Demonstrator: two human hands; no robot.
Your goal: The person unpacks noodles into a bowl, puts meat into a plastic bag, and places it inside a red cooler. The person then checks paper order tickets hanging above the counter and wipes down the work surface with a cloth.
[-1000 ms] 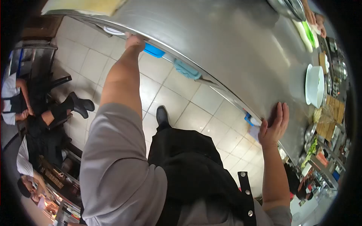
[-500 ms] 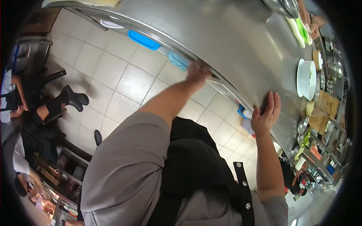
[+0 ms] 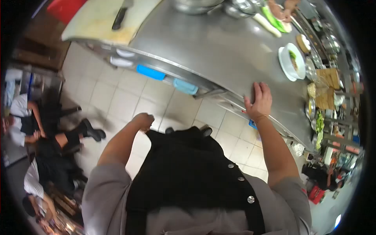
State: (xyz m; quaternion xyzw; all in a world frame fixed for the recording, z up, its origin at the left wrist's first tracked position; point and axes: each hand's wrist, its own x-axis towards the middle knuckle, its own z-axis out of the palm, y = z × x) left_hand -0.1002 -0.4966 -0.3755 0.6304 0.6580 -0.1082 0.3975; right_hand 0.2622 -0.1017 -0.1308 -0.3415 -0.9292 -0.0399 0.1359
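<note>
My right hand lies flat on the steel table near its front edge, fingers stretched out and holding nothing. A white bowl with green food in it stands beyond that hand, on or against a white plate. My left hand is curled closed in the air over the floor, beside the upper left corner of my black apron. What it holds, if anything, is hidden by the fingers, and I cannot tell whether it touches the apron.
A knife rests on a pale cutting board at the table's left end. Metal bowls stand at the back. Another person's hands are over long green-white vegetables. Blue lids show under the table. People sit at left.
My left hand has left the table's front edge and drawn back toward my apron. My right hand stays flat on the table. The view has shifted, bringing the cutting board and knife into sight.
</note>
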